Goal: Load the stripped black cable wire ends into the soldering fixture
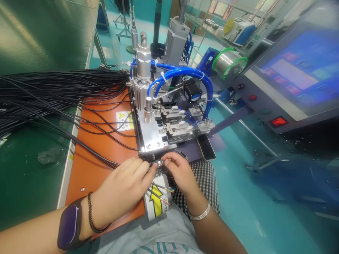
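My left hand [127,185] is closed over several black cables [99,155] that run in from the left, its thumb and fingertips close to the machine's front edge. Stripped cable ends [164,201] with thin coloured wires stick out below this hand, over a white label with a yellow arrow [156,204]. My right hand [182,173] pinches with thumb and forefinger at the same spot, just below the metal plate [150,135] of the machine. What lies between those fingertips is too small to make out.
A thick bundle of black cables [66,81] lies across the orange tabletop [100,141] and beyond its left edge. Blue air hoses [185,72] arch over the machine. A phone [206,146] lies at its right, below a control panel [291,70]. A wire spool [230,63] stands behind.
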A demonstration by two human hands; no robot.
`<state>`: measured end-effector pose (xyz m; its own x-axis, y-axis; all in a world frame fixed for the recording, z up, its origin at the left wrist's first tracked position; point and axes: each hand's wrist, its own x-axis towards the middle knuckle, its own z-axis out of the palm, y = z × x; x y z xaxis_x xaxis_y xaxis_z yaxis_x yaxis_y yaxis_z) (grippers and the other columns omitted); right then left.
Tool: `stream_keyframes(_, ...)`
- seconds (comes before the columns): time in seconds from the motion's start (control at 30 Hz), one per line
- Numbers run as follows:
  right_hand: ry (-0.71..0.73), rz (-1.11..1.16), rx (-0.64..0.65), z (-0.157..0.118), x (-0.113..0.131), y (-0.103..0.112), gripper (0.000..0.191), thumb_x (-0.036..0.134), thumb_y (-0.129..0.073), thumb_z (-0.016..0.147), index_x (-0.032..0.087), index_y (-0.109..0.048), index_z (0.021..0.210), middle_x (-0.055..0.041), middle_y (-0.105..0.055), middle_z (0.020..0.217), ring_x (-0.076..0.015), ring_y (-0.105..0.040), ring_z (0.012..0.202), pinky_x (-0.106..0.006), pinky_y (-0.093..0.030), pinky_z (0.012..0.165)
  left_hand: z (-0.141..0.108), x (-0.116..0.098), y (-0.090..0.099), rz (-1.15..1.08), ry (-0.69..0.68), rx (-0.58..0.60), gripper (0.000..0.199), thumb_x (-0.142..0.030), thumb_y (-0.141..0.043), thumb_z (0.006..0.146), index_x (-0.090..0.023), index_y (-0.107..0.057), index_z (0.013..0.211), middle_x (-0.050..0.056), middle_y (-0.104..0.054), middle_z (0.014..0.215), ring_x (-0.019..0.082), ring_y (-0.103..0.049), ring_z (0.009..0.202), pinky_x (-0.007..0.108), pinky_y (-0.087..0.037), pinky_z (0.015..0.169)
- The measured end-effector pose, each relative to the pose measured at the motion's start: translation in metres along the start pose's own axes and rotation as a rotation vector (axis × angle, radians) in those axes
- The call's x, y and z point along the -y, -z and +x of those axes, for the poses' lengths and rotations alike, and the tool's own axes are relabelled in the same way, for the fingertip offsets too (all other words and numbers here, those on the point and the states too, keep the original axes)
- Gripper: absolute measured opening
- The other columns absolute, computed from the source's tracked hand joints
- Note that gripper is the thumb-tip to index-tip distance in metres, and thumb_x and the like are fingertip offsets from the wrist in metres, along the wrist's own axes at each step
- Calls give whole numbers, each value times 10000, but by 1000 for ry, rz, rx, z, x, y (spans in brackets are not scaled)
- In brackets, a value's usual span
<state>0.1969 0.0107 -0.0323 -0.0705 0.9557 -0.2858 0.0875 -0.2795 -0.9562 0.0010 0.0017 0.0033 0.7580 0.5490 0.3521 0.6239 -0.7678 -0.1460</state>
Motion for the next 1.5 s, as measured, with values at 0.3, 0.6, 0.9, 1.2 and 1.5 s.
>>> stream_keyframes(0.3, 43, -113, -36, -3, 7, 1, 149, 323, -606, 840, 190, -651, 790, -11, -624, 777, -160, -553, 740, -257, -428, 635, 0, 1, 1, 15, 2, -3, 362, -12, -422, 831, -123, -638, 1100, 46, -534, 749, 199, -500, 685, 347, -452, 642)
stream_keyframes(0.6, 68, -167, -46, -6, 6, 2, 143, 311, -601, 846, 189, -644, 786, -21, -633, 786, -170, -567, 751, -261, -430, 625, 0, 2, 1, 6, -5, -18, 350, -15, -438, 838, -107, -634, 1113, 48, -535, 746, 201, -493, 677, 350, -446, 632)
stream_keyframes(0.9, 62, -74, -40, -6, 5, 0, 143, 323, -619, 829, 194, -659, 877, -3, -602, 774, -162, -554, 739, -274, -444, 656, 0, 1, 0, -2, -1, -18, 350, -13, -442, 822, -105, -638, 1097, 47, -525, 740, 209, -505, 668, 354, -452, 602)
stream_keyframes(1.2, 107, -97, -52, -5, 6, 0, 112, 308, -629, 834, 203, -665, 821, -20, -643, 820, -177, -580, 796, -276, -454, 673, 0, 3, -1, 23, 3, 119, 503, 10, -426, 800, -149, -557, 1259, 34, -515, 788, 198, -496, 706, 350, -442, 658)
stream_keyframes(1.5, 120, -129, -42, -3, 3, 0, 95, 274, -604, 829, 198, -646, 789, -15, -634, 804, -174, -569, 783, -271, -438, 667, 3, 0, 1, 27, 22, 189, 543, 8, -465, 763, -176, -545, 1268, 33, -515, 814, 213, -502, 726, 353, -406, 645)
